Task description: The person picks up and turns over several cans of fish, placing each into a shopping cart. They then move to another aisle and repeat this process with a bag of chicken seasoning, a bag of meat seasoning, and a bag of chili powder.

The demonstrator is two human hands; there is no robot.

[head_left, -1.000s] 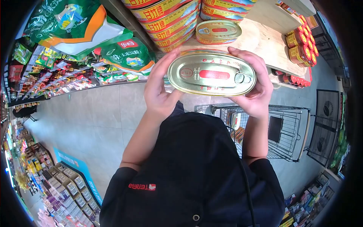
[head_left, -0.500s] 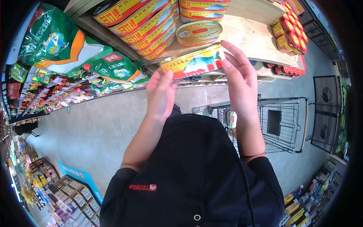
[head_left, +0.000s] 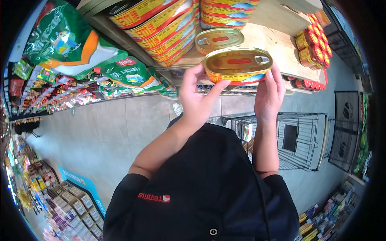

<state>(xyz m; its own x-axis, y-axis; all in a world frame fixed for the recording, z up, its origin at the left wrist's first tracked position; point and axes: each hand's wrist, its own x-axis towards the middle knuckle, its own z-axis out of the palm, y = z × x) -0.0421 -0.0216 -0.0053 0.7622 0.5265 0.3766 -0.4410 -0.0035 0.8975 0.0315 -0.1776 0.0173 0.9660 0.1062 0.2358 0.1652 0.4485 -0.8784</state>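
Between my two hands is an oval fish tin (head_left: 238,64), its gold lid and pull ring facing up and its red and yellow side toward me. My left hand (head_left: 197,94) grips the left end, thumb along the front. At the right end, my right hand (head_left: 270,94) has its fingers closed on the tin. Just behind, a second oval tin (head_left: 219,39) lies on the wooden shelf (head_left: 257,34). Stacked tins (head_left: 161,32) of the same kind rise at the left, with another stack (head_left: 227,13) farther back.
Red-lidded jars (head_left: 313,46) stand at the shelf's right end. Green bags (head_left: 64,40) hang out on the left. A wire shopping cart (head_left: 305,140) with some goods inside is on the floor at my right. Boxed goods (head_left: 76,205) are at the lower left.
The tin has tilted so its lid now shows instead of its printed side, and it has shifted right. My left hand moved right with it; both hands still hold it.
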